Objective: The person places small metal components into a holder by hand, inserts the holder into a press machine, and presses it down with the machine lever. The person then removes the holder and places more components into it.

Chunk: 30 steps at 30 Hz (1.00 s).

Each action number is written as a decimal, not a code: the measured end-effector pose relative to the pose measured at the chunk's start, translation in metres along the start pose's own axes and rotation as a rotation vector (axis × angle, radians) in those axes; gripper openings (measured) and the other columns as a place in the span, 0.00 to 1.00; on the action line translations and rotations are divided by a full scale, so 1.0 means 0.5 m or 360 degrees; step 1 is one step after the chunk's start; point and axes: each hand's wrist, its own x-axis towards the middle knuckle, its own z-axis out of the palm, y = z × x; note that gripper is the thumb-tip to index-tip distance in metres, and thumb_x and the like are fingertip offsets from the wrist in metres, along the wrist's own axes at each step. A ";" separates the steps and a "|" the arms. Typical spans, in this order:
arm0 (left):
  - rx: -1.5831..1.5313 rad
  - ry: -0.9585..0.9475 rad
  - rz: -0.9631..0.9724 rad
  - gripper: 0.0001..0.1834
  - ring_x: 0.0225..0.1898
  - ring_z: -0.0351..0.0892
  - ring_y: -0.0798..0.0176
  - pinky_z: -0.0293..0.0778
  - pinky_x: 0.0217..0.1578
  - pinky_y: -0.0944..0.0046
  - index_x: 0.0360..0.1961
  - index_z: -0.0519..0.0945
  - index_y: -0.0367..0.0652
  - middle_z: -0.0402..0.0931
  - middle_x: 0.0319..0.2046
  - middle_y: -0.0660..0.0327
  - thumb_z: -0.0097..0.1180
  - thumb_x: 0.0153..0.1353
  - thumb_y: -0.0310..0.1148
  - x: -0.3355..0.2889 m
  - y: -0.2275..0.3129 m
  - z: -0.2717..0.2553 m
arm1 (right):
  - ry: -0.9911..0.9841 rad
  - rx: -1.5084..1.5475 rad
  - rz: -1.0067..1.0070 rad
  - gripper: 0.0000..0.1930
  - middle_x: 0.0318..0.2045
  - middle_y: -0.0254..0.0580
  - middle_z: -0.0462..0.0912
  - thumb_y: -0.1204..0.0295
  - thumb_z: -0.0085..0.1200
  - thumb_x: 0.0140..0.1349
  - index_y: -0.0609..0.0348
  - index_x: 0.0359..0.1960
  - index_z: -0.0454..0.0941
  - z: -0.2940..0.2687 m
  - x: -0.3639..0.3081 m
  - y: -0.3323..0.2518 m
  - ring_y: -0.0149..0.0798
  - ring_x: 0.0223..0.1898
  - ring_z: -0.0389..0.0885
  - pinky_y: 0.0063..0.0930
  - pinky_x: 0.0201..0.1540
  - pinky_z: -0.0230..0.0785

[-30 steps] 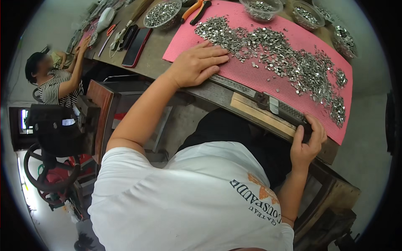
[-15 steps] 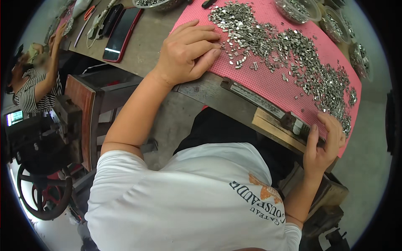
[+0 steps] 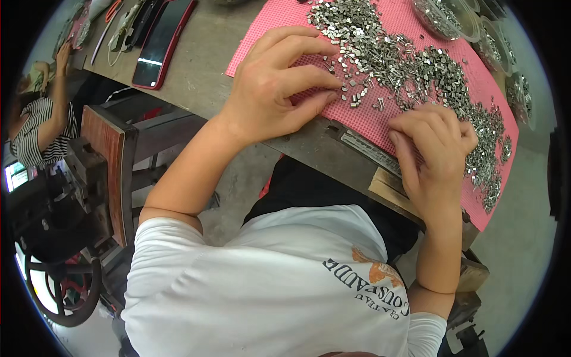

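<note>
Sorting step in hand, by my reading. The left hand (image 3: 279, 89) is resting flat on the pink perforated mat (image 3: 380, 122), fingers loosely spread, fingertips touching loose pieces at the near edge of the heap of small metal parts (image 3: 410, 59). The right hand (image 3: 434, 149) is curling knuckles-up over the heap's right end (what it is pinching, if anything, cannot be told). Next move likely calls for isolating single pieces without scattering neighbours. Clear containers (image 3: 443, 18) are sitting beyond.
</note>
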 end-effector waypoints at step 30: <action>0.0129 0.0018 -0.0040 0.19 0.57 0.79 0.46 0.74 0.60 0.50 0.36 0.92 0.50 0.86 0.49 0.60 0.60 0.41 0.20 -0.006 0.013 0.007 | -0.0001 -0.0129 -0.0155 0.10 0.42 0.27 0.86 0.76 0.65 0.50 0.51 0.35 0.85 0.013 -0.008 0.019 0.37 0.51 0.82 0.43 0.54 0.54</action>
